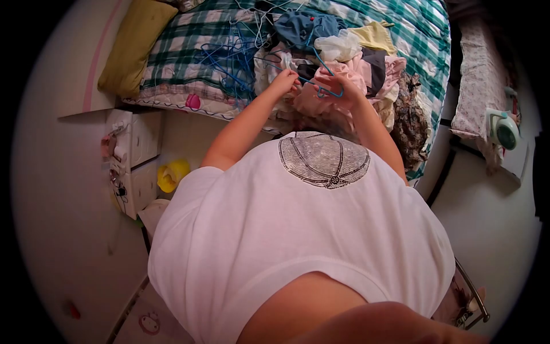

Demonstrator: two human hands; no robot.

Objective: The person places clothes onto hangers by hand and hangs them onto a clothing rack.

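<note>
Plaid bedding (177,57) carries piled clothes (365,64) as left hand (283,82) and right hand (349,86) grasp a hanger (323,64), apparently steadying it between them.

On the bed (183,66), a heap of clothes (375,69) is flanked on its left by a tangle of hangers (232,60), with a pillow (133,51) laid farther left. Before the bed, at the left, a cabinet (146,137) is placed, with a container (173,175) just to its right; a fan (506,133) is set beyond the bed's right side
</note>
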